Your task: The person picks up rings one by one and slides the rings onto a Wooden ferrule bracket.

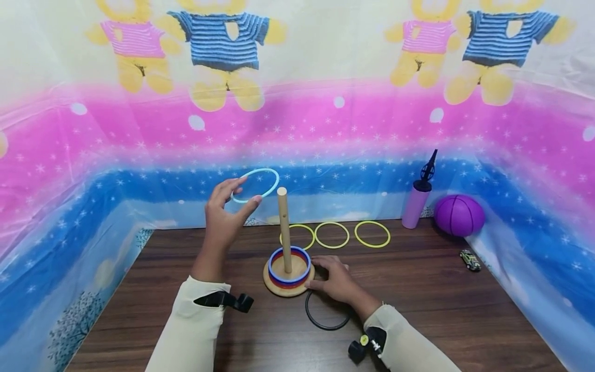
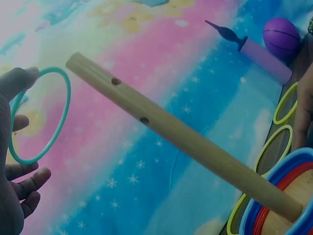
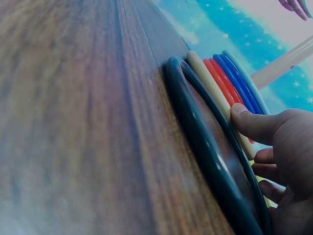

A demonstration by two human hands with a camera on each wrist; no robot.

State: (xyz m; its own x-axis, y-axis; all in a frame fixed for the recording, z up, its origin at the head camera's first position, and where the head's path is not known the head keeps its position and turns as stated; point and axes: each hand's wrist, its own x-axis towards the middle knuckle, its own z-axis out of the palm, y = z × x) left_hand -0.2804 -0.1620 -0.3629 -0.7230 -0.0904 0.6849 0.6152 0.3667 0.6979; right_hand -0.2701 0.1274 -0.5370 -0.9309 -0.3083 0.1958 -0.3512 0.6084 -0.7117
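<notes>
My left hand (image 1: 226, 214) is raised and pinches a light blue ring (image 1: 256, 185) between thumb and fingers, just left of the top of a wooden peg (image 1: 284, 230). In the left wrist view the ring (image 2: 39, 116) hangs beside the peg (image 2: 171, 132). The peg stands on a round wooden base (image 1: 288, 284) that carries red and blue rings (image 1: 289, 268). My right hand (image 1: 335, 279) rests on the table with its fingers against the base's right edge; the right wrist view shows the thumb (image 3: 254, 125) touching the base. A black ring (image 1: 327, 311) lies under that hand.
Three yellow-green rings (image 1: 332, 235) lie in a row behind the peg. A pink pump (image 1: 418, 199), a purple ball (image 1: 459, 215) and a small toy car (image 1: 470, 260) sit at the back right. Printed plastic sheeting (image 1: 325, 129) walls the dark wooden table (image 1: 418, 310).
</notes>
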